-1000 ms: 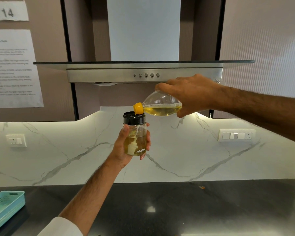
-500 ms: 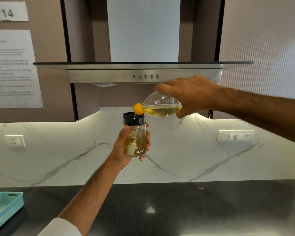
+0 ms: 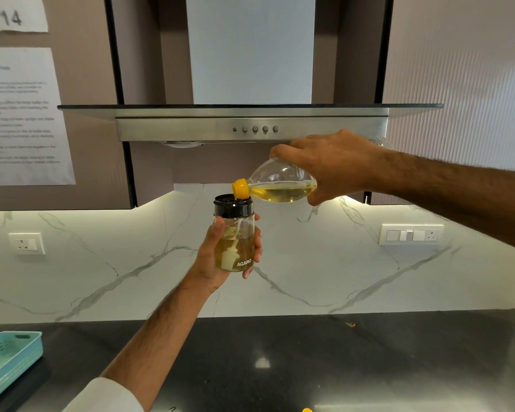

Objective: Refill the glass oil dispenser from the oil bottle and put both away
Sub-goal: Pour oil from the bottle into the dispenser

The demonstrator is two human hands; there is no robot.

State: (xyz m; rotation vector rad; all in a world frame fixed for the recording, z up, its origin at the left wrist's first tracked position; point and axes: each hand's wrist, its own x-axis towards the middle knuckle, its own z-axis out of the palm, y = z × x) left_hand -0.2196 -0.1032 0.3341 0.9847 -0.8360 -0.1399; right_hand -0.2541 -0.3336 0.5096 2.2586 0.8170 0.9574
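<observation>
The dark surface (image 3: pixel 280 361) runs the full width below, its back edge meeting the white marble backsplash (image 3: pixel 324 263), and most of what shows of it lies bare, with a teal tray (image 3: pixel 9 361) sitting at the far left edge and a small orange speck (image 3: pixel 350 324) near the back wall to the right. Overhead, the steel range hood (image 3: pixel 250 126) juts forward, and both hands work in the open air between its underside and the surface, well above the latter. The left hand (image 3: pixel 217 260) is wrapped around the glass oil dispenser (image 3: pixel 235 236), thumb on the near side and fingertips curling around the right side, holding it upright. The right hand (image 3: pixel 333 165) grips the body of the oil bottle (image 3: pixel 280 185) from above, fingers curled over it, with the bottle tipped nearly horizontal and its neck pointing left. The bottle's yellow cap (image 3: pixel 240 188) sits at the rim of the dispenser's black collar (image 3: pixel 233 206), touching or just above it; I cannot tell which. Pale yellow oil pools along the lower side of the tilted bottle. The dispenser is clear glass, holds golden oil in about its lower half, shows a white inner fitting, and carries the word AGARO in white lettering.
</observation>
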